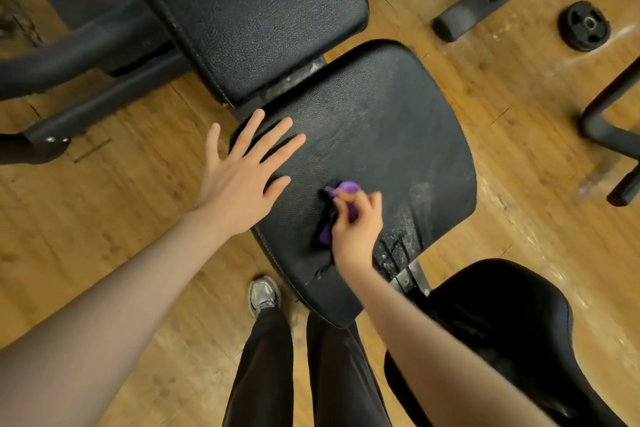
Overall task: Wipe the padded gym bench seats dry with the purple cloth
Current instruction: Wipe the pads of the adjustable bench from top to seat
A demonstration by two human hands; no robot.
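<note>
Nearest us in the head view, our two bare forearms reach out over dark trousers and a grey shoe (264, 295) planted on the wooden floor (104, 218). Our right hand (356, 225) has its fingers curled around the bunched purple cloth (341, 198), pressing it onto the near middle of the seat pad (381, 121), a little left of the pad's centre. Our left hand (239, 170) lies flat with fingers spread and straight, holding nothing, resting on the pad's far left edge as a brace. We judge the wipe to be partway through: a speckled, wet-looking sheen shows on the near right part of the pad, beside the cloth, so that patch looks left to do. Farther off, the back pad (249, 10) looks matte, though we cannot tell if it is dry. A second black seat (502, 322) sits near right, untouched, and a weight plate (584, 26) lies far right.
</note>
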